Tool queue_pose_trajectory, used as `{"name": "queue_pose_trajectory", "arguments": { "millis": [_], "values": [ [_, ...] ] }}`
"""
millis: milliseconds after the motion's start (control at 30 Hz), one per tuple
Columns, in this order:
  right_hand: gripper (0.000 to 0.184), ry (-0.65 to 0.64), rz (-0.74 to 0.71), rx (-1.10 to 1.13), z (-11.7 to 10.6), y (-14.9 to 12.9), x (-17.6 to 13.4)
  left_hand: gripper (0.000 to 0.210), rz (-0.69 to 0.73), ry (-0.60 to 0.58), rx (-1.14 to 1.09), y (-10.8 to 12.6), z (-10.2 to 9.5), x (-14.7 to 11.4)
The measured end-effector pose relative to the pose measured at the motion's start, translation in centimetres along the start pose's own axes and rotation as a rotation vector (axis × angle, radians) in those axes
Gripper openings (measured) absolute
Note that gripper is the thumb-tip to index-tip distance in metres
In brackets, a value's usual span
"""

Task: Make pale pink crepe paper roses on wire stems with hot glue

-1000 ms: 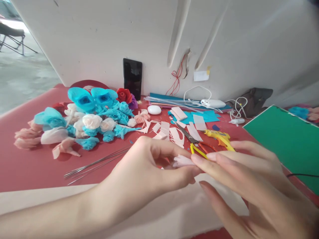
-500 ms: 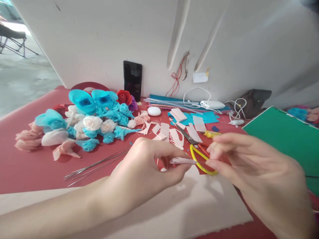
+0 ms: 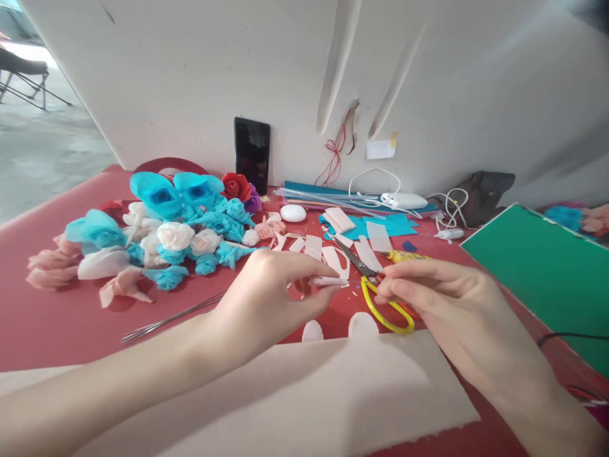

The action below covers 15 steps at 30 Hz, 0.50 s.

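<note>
My left hand [image 3: 280,285] pinches a small rolled piece of pale pink paper [image 3: 329,281] between thumb and fingers. A thin strand [image 3: 356,282], wire or thread, runs from the end of the roll toward my right hand [image 3: 438,304]. Thumb and fingertips of that hand are closed on the strand. Beneath it lie yellow-handled scissors [image 3: 387,311], blades pointing away. Two pale petal-shaped pieces [image 3: 363,325] rest at the edge of a large pale pink sheet [image 3: 285,400] below my hands.
Blue, white and pink paper flowers [image 3: 176,236] are heaped at the left, with metal wires [image 3: 171,316] before them. Paper scraps [image 3: 337,257] lie beyond my hands. A phone [image 3: 252,155] leans on the wall. At right sit a green board [image 3: 537,273] and a white glue gun [image 3: 404,200].
Both hands have moved up and away from me, slightly left, with the rolled paper. The petal-shaped pieces beneath now show more fully.
</note>
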State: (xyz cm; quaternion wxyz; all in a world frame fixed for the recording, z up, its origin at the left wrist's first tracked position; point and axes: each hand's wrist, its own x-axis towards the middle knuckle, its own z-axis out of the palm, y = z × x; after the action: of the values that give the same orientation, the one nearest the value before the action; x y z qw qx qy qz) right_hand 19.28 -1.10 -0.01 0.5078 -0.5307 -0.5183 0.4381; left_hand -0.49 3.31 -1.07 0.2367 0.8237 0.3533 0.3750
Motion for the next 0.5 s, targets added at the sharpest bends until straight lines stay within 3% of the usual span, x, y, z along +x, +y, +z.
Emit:
{"name": "queue_pose_trajectory", "arguments": {
  "millis": [100,200,500],
  "values": [
    [0.004,-0.109,0.102,0.162,0.23,-0.19,0.35,0.012,-0.024,0.014,0.003,0.04,-0.06,0.28],
    [0.012,-0.177,0.113,0.219,0.41,-0.41,0.54,0.014,-0.045,0.002,0.010,0.22,-0.12,0.33],
    [0.015,-0.169,0.188,0.200,-0.15,-0.11,0.62,0.014,-0.082,-0.004,-0.006,0.22,-0.03,0.28]
  ]
}}
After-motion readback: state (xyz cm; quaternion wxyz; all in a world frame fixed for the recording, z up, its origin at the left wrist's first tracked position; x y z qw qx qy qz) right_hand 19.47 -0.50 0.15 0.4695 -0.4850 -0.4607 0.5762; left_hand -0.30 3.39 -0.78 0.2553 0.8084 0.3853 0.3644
